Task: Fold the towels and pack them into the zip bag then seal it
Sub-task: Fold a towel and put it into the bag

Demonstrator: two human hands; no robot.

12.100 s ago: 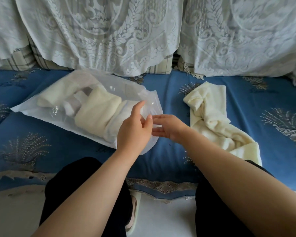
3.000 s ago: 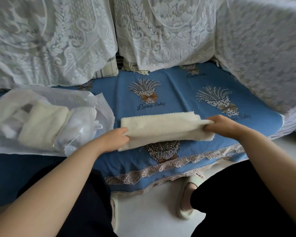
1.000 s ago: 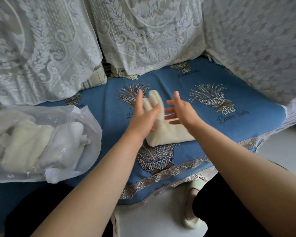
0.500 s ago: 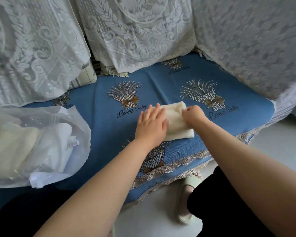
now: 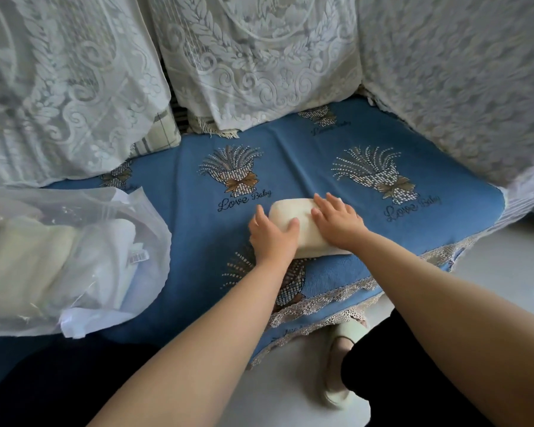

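Head view: both hands rest on a folded cream towel (image 5: 302, 224) lying on a blue sofa cover (image 5: 336, 167). Left hand (image 5: 273, 237) grips the towel's near-left side, thumb curled over its top. Right hand (image 5: 336, 221) presses flat on the right half, fingers straight and slightly spread. Towel sits near the front edge of the seat, between two beaded bouquet motifs lettered "Love Baby". Clear zip bag (image 5: 84, 257) lies well apart at far left on the same cover, mouth toward the towel, more folded cream and white towels inside. Cover's front edge has a lace trim (image 5: 336, 306) hanging over pale glossy floor (image 5: 506, 266). White lace drapes (image 5: 259, 57) cover the sofa back and right arm; a plaid cushion (image 5: 158, 137) peeks beneath. Dark trousers and a light slipper (image 5: 336, 365) below.
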